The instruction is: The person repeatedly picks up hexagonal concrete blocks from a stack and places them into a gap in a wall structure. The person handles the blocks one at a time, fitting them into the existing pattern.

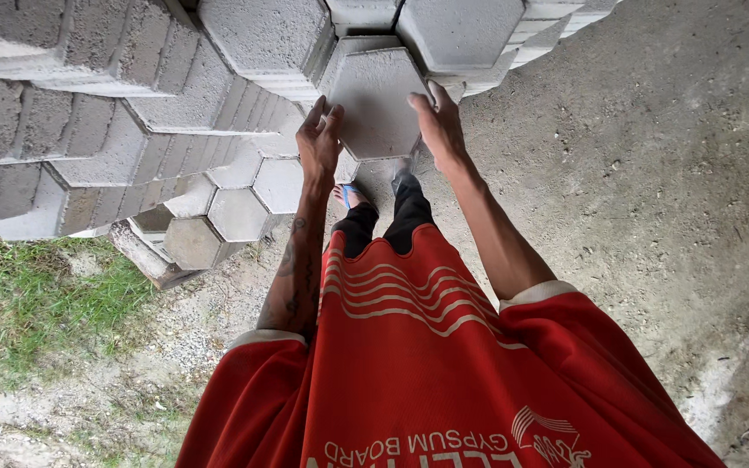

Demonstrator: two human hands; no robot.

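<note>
1. Gripping one grey hexagonal paving block between two hands: left hand pressed flat to its left edge, right hand clamped on its right edge, fingers hooked over the upper corner
2. Held clear in the air between the palms, flat face up toward the camera, just in front of the stacked hexagonal blocks; touching the stack or not, cannot tell
3. Seems mid-carry, either lifting off the stack or setting onto it; direction not readable from this view
4. Below the grip: feet in sandals on bare concrete floor; left of the grip, lower rows of blocks on a wooden pallet beside grass
5. Next move likely calls for even squeeze from both sides, level carry, toes kept out from under the load
</note>
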